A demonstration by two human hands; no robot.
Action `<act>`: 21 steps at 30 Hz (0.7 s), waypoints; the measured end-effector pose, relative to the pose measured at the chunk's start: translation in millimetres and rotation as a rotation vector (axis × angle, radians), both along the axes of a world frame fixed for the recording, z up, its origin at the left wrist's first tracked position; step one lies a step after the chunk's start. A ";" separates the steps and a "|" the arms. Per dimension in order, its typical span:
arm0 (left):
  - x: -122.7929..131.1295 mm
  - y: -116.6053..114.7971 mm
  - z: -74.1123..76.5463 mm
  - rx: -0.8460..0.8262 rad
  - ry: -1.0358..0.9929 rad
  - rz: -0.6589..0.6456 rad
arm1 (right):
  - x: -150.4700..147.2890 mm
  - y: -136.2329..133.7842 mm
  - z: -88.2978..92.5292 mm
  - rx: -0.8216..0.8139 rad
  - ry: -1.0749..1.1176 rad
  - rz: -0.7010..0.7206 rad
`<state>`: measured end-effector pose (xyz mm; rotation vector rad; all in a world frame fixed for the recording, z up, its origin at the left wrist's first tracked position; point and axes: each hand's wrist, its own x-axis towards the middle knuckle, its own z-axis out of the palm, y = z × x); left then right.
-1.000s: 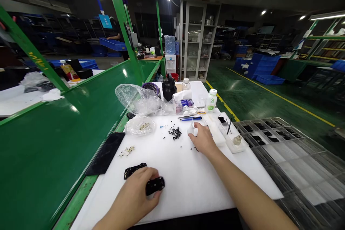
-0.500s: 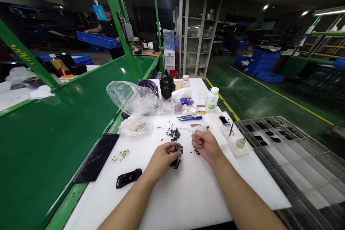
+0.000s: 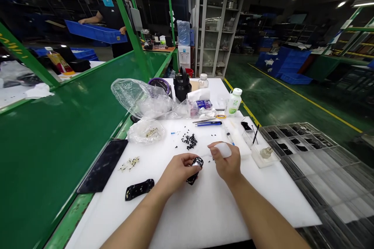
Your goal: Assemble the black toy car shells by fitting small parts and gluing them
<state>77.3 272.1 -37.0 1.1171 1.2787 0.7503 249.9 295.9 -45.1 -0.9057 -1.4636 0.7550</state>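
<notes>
Black and glossy, the car-shaped shell (image 3: 193,179) is gripped in my left hand (image 3: 177,170), over the white foam sheet (image 3: 175,214). My right hand (image 3: 230,165) is closed around a white squeeze bottle (image 3: 223,149) directed at the shell; whether the two touch, I cannot tell from here. I judge the work unfinished: a second shell (image 3: 139,189) lies beside my left forearm, and black pieces (image 3: 190,141) and pale pieces (image 3: 129,163) lie loose in separate groups.

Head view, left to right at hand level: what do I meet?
Black flat rectangular pad, black car-shaped piece, left hand holding a second black piece, right hand holding a white bottle, grey compartmented plastic tray.
</notes>
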 end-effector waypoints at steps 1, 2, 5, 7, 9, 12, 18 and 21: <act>0.0 -0.6 0.0 0.003 0.001 -0.002 | -0.2 0.7 -0.3 0.015 -0.016 -0.008; 0.0 -1.0 0.1 0.005 0.002 -0.004 | -0.3 1.4 -0.6 0.028 -0.029 -0.016; -0.7 -1.4 -0.3 0.015 0.003 -0.008 | -0.6 2.5 -1.7 0.057 -0.058 -0.028; -1.5 -1.1 -1.3 0.023 0.012 -0.010 | -0.5 2.8 -2.8 0.070 -0.071 -0.033; -2.2 -0.8 -2.4 0.032 0.026 -0.010 | -0.4 3.1 -4.2 0.081 -0.080 -0.039; -2.7 -1.0 -3.1 0.042 0.040 -0.012 | -0.4 4.3 -5.6 0.095 -0.090 -0.048; -2.8 -1.3 -2.5 0.057 0.057 -0.013 | -0.5 5.5 -4.9 0.110 -0.104 -0.055; -3.0 -0.9 -2.8 0.059 0.062 -0.018 | -0.6 4.9 -3.2 0.113 -0.107 -0.059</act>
